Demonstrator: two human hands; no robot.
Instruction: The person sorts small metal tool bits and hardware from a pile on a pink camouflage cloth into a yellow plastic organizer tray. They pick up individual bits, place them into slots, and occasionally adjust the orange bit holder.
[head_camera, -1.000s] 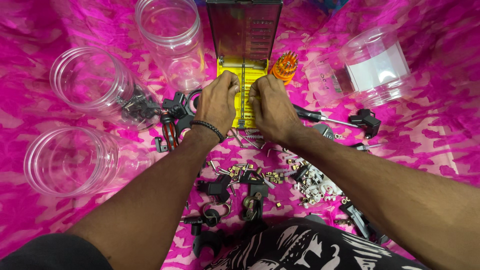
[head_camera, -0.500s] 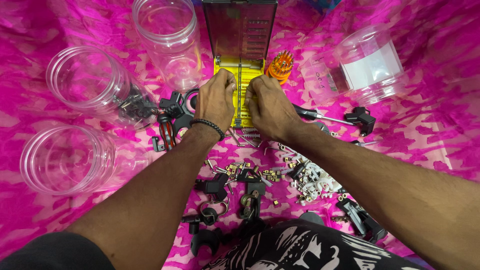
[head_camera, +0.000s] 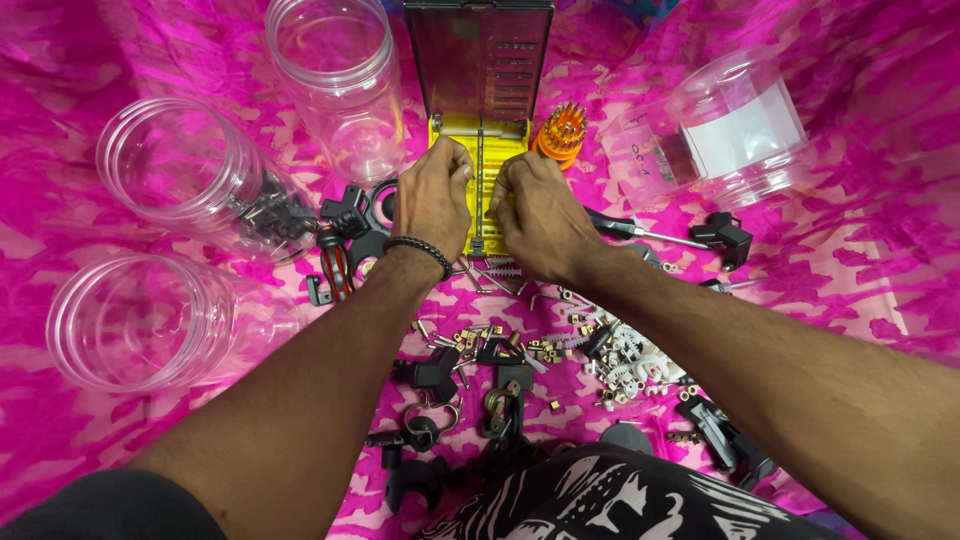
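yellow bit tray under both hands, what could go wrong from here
1. The yellow bit tray lies on soft, wrinkled pink cloth; with the left hand and right hand both pressing on it, it could tip and spill bits.
2. Loose small metal parts lie under the forearms; a sweep of an arm may scatter them.
3. The orange bit holder stands close to the right hand and could be knocked over.

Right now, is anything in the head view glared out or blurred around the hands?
Head view: sharp at both hands and the yellow case; the clear jars catch soft highlights, no washout; frame edges stretch and soften slightly.
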